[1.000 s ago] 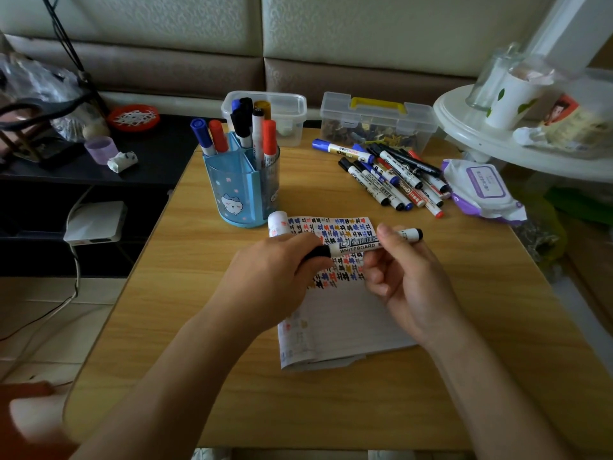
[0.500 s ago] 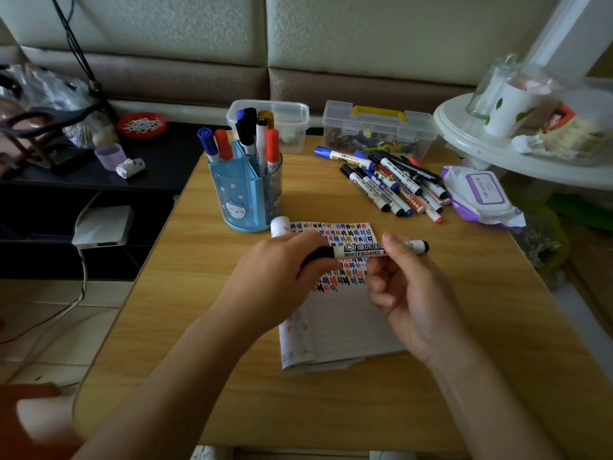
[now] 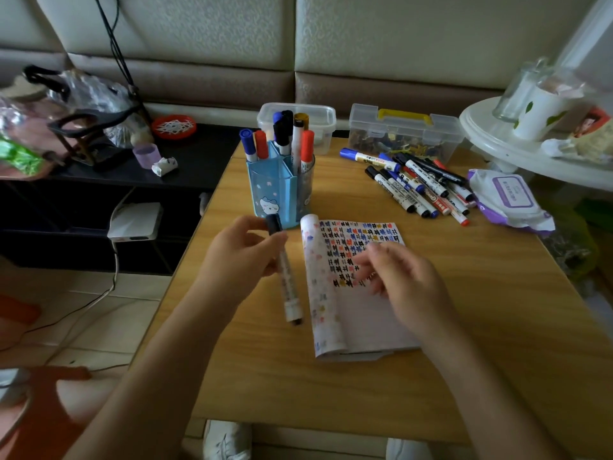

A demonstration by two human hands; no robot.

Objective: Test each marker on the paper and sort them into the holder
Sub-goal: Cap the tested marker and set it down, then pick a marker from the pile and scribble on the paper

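One marker is pinched in our left hand; our right hand hovers slack-fingered, holding nothing, over the paper. A loose pinch could drop it off the tabletop's left edge.

Black-capped marker tilted, scribbled paper, blue holder

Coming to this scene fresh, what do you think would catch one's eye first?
The paper in the middle of the table, crowded with small scribbles in several colours, stands out first. Just left of it, the left hand holds a black-capped marker, cap end up. Behind stand the blue holder with upright markers and, to its right, a loose marker pile.
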